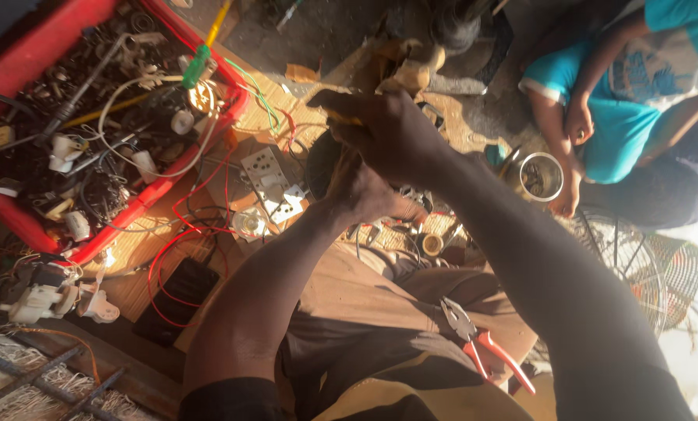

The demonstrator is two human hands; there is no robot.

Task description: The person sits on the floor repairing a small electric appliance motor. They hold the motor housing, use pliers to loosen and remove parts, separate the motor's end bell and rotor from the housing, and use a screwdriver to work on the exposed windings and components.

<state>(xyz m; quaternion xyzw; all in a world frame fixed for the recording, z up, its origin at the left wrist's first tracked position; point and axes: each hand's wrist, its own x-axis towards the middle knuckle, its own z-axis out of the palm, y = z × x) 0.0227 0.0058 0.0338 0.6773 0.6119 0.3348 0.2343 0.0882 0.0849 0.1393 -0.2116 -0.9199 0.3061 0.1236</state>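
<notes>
My left hand (pixel 368 191) reaches in from the lower left and is closed around a dark round part (pixel 318 165), which is mostly hidden in shadow. My right hand (pixel 392 129) sits just above it, fingers closed on a thin yellow-handled tool (pixel 341 119) pointed at that part. Both hands are pressed close together over a wooden board (pixel 267 101). Pliers with red handles (pixel 485 343) lie on my lap, below my right forearm.
A red crate (pixel 21 62) full of wires, plugs and small parts stands at the left. A white socket plate (pixel 271 185) and red wires (pixel 185 234) lie on the board. Another person in a teal shirt (pixel 622 117) sits at the upper right beside a metal tin (pixel 541 176). A wire fan guard (pixel 653 269) lies at the right.
</notes>
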